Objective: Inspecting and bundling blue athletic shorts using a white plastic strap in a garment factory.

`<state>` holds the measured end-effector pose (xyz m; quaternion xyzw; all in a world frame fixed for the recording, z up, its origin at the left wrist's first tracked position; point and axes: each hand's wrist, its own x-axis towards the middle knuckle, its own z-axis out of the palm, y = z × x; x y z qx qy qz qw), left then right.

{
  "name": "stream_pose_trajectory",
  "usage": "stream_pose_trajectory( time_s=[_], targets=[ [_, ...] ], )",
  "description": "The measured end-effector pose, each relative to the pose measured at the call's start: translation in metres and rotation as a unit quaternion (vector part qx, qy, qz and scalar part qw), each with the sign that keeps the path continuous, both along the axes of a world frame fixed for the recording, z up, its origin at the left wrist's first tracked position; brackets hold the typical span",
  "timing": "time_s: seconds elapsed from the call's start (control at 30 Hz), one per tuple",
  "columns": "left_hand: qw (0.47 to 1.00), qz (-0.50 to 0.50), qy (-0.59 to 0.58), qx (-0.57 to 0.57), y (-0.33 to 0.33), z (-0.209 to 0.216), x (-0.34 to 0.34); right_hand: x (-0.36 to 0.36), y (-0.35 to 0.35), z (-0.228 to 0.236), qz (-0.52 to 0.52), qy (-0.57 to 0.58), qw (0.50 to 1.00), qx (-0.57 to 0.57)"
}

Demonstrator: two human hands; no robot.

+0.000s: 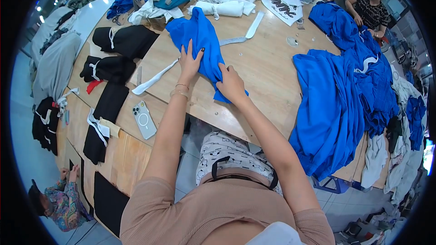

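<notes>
Black bundles [125, 41]: white ties, left of blue cloth [204, 36]
Phone [144, 120]: back up, lower left of cloth
White strip [156, 78]: just left of cloth
Left hand [190, 61]: fingers spread flat on cloth, not closed on it
Blue cloth: folded long, on worktop [268, 77], both hands touching
Right hand [231, 83]: fingers curled at cloth's right edge; can't tell if gripping
Blue pile [324, 109]: right of cloth, well apart

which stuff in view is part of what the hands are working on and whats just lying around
In the work:
- blue cloth, under the left hand and right hand
- probably the white strip at its left
- perhaps the blue heap

Lying about, it seems:
- phone
- red scrap
- tied black bundles
</notes>
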<state>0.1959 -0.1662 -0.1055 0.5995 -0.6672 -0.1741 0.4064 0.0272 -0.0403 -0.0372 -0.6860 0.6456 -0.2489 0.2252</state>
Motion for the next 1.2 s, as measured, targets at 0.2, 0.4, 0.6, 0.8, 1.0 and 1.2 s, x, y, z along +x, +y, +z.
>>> stream_pose_trajectory(
  time_s=[0.2, 0.4, 0.6, 0.8, 1.0, 1.2],
  targets=[
    [0.979, 0.009, -0.176, 0.098, -0.010, 0.010, -0.044, -0.016, 0.007, 0.008, -0.031, 0.066, 0.997, 0.006],
    [0.953, 0.047, -0.281, 0.104, -0.034, -0.043, -0.008, -0.064, 0.065, 0.035, 0.037, 0.106, 0.993, -0.032],
    [0.965, 0.025, -0.243, 0.092, -0.038, -0.032, 0.006, -0.234, 0.166, 0.126, -0.223, -0.066, 0.962, -0.145],
    [0.990, 0.089, -0.013, -0.107, 0.004, 0.032, -0.017, -0.301, 0.273, 0.145, -0.407, -0.032, 0.910, -0.076],
    [0.927, -0.360, 0.104, 0.012, 0.208, 0.100, -0.145, -0.239, 0.281, 0.128, -0.353, -0.258, 0.892, -0.114],
    [0.823, -0.564, 0.008, -0.067, 0.335, 0.090, -0.243, -0.234, 0.254, 0.092, -0.337, -0.318, 0.881, -0.092]
  ],
)
